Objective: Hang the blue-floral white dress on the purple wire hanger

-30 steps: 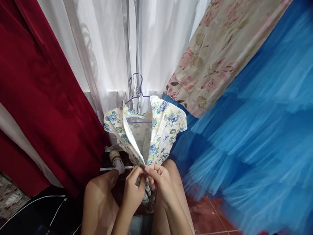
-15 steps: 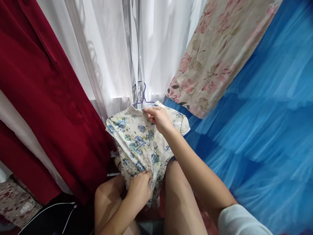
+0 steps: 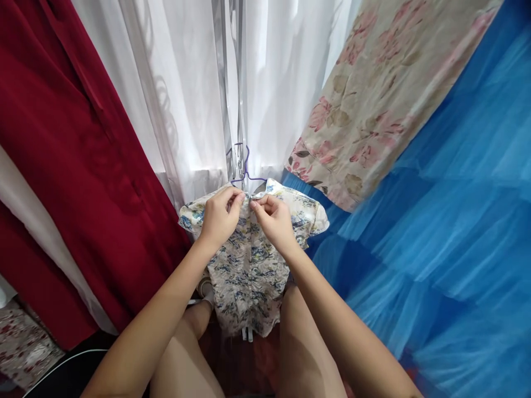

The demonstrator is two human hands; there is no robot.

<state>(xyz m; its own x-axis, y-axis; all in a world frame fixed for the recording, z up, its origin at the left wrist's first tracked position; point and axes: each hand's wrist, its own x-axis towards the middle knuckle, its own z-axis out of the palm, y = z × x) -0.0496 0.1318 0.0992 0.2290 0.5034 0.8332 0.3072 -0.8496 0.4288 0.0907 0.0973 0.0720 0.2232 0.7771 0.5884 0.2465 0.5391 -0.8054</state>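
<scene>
A short-sleeved floral blouse (image 3: 249, 276), cream with blue and yellow flowers, hangs on a purple hanger (image 3: 248, 163) between my knees. My left hand (image 3: 224, 213) pinches the blouse's neckline just left of its middle. Close beside it, my right hand (image 3: 274, 218) pinches the neckline on the other side of the front opening. The fingertips of both hands are nearly together at the collar. Any small fastener between them is too small to make out. The hanger's hook sits on a metal stand (image 3: 234, 83) behind the blouse.
White curtains (image 3: 186, 99) hang behind the stand. A dark red cloth (image 3: 91, 182) drapes at left. On the right are a pink-flowered cloth (image 3: 352, 121) and tiered blue tulle (image 3: 435, 237). A white cable (image 3: 62, 367) curves over something black at lower left.
My left hand has moved up from the blouse's lower front to the neckline, next to my right hand. The blouse's lower part now hangs looser and spreads out.
</scene>
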